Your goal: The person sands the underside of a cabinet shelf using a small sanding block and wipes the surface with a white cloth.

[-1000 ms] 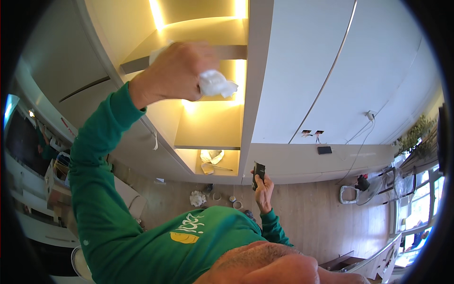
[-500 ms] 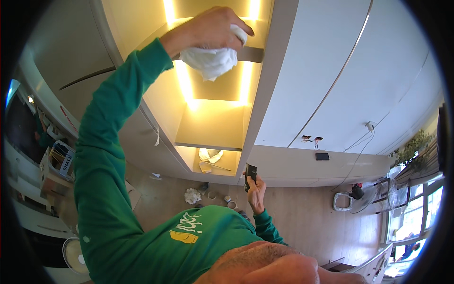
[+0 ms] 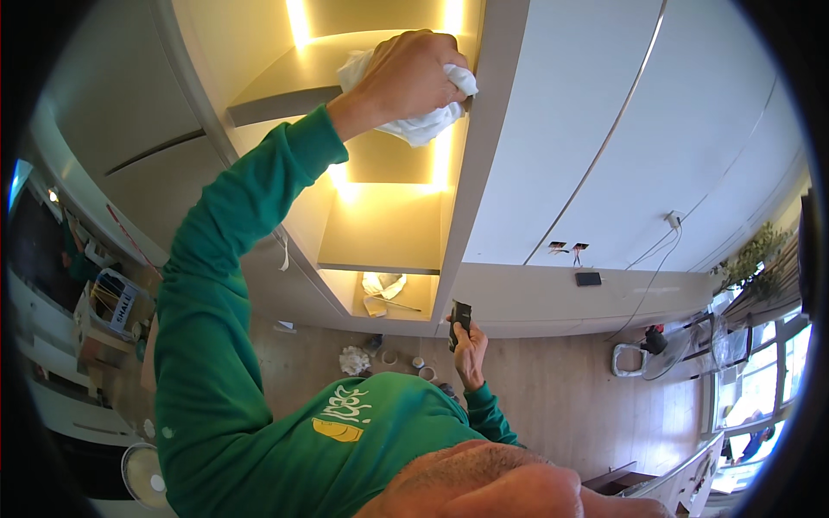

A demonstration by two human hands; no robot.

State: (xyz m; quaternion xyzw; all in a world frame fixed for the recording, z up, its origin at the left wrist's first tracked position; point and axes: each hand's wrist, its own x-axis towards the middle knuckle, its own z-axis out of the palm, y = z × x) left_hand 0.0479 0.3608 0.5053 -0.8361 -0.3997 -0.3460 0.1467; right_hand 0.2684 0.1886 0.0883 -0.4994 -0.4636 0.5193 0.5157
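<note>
My left hand (image 3: 414, 76) is closed around a crumpled white cloth (image 3: 423, 128). It presses the cloth to the front edge of a lit cabinet shelf (image 3: 289, 102), close to the upright side panel (image 3: 488, 129) on the right. Lower down, my right hand (image 3: 470, 352) grips a small black flat object (image 3: 460, 324) in front of the cabinet's foot; its kind cannot be made out. Part of the cloth is hidden behind my left fingers.
The bottom compartment holds a crumpled pale bag (image 3: 382, 283) and a thin stick. On the floor lie a white crumpled heap (image 3: 354, 360) and several tape rolls (image 3: 427, 374). Wires stick out of the white wall panel (image 3: 570, 249). A box (image 3: 112, 298) stands at left.
My left hand has moved right and slightly down along the shelf edge with the cloth, up to the side panel. My right hand has barely moved.
</note>
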